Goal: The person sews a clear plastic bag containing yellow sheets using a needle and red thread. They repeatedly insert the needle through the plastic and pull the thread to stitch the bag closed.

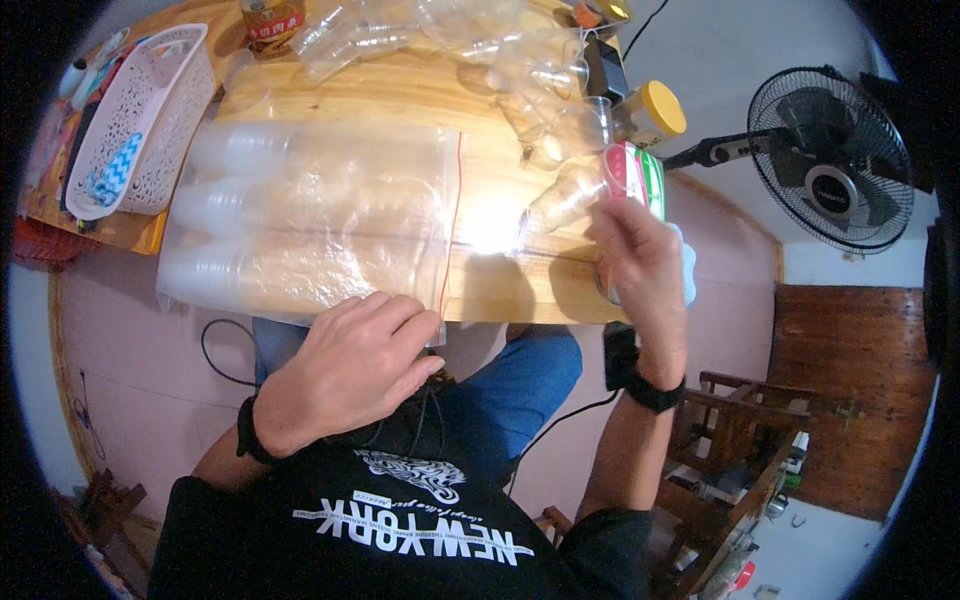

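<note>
A large clear plastic zip bag (352, 217) with a red line along its mouth lies flat on the wooden table. Nested stacks of clear plastic cups (217, 206) fill its left end. My left hand (360, 360) grips the bag's near right corner at the table edge, fingers on top and thumb below. My right hand (637, 247), blurred, is raised at the table's right end with fingers curled. Beside it are a clear plastic cup (566, 199) on its side and a pink, white and green packet (637, 169). Whether the right hand holds anything is unclear.
More loose clear cups (450, 30) lie along the far side. A white lattice basket (142, 127) stands at the left, a jar with a yellow lid (656, 109) at the right. Beyond the table is a black fan (829, 161). A lidded food jar (270, 26) stands far left.
</note>
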Available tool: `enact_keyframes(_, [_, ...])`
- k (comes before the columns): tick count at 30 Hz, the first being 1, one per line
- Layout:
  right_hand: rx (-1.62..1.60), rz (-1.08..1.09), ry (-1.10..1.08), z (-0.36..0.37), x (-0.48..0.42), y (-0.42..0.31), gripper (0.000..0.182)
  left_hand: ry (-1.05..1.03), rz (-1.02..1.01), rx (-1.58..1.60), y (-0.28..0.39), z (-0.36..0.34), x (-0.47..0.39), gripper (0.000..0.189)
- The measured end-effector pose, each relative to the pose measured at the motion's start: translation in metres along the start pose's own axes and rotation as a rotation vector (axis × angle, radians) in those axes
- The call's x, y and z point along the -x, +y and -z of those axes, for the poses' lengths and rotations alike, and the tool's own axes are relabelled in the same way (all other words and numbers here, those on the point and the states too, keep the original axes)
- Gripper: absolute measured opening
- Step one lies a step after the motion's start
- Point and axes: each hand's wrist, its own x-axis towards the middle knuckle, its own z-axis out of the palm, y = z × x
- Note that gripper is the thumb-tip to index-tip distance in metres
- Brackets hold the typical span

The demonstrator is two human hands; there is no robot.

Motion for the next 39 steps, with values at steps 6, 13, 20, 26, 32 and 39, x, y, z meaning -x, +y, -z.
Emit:
enact_keyframes(6, [0.404, 0.047, 0.104, 0.022, -0.042, 0.031, 0.016, -0.022, -0.021, 0.052, -0.002, 0.001, 0.006, 0.036])
enact_keyframes(13, [0.618, 0.039, -0.148, 0.008, -0.066, 0.068, 0.022, 0.051, -0.059, 0.057, -0.006, 0.000, 0.014, 0.033])
enact_keyframes(20, [0.578, -0.169, -0.278, -0.001, -0.066, 0.051, 0.024, 0.030, -0.080, 0.076, -0.006, -0.007, 0.012, 0.032])
enact_keyframes(26, [0.488, -0.052, -0.269, -0.008, -0.055, 0.041, 0.030, -0.016, -0.112, 0.125, -0.002, -0.023, 0.006, 0.035])
enact_keyframes(32, [0.490, -0.031, -0.213, -0.011, -0.047, 0.031, 0.034, -0.038, -0.133, 0.138, 0.004, -0.031, 0.002, 0.037])
enact_keyframes(39, [0.433, 0.090, -0.006, 0.000, -0.030, 0.022, 0.028, -0.002, -0.140, 0.110, 0.005, -0.034, 0.000, 0.036])
